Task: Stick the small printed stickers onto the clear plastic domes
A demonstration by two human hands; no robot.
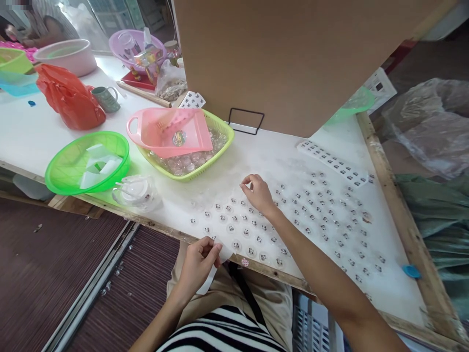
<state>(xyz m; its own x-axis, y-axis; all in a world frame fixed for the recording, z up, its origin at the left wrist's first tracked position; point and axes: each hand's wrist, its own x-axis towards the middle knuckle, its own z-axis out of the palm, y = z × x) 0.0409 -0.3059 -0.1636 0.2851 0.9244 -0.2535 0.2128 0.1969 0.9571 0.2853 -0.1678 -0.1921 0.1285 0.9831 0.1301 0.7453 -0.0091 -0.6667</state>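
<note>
My left hand (pixel 201 261) is closed on a strip of white sticker paper (pixel 224 252) at the table's front edge. Thumb and forefinger of my right hand (pixel 257 193) are pinched together over the white tabletop; whatever may be between them is too small to make out. Around and under my right forearm lie many small clear discs (pixel 236 246), each with a little black-and-white figure on it, spread in loose rows. A sheet of the same small figures (pixel 333 163) lies farther back on the right.
A yellow-green basket (pixel 190 175) of clear pieces, topped by a pink tray (pixel 166 127), stands left of my right hand. Beyond are a green basket (pixel 51 176), red bag (pixel 69 100) and mug (pixel 106 99). A large cardboard sheet (pixel 286 63) rises behind. Another person (pixel 47 24) sits far left.
</note>
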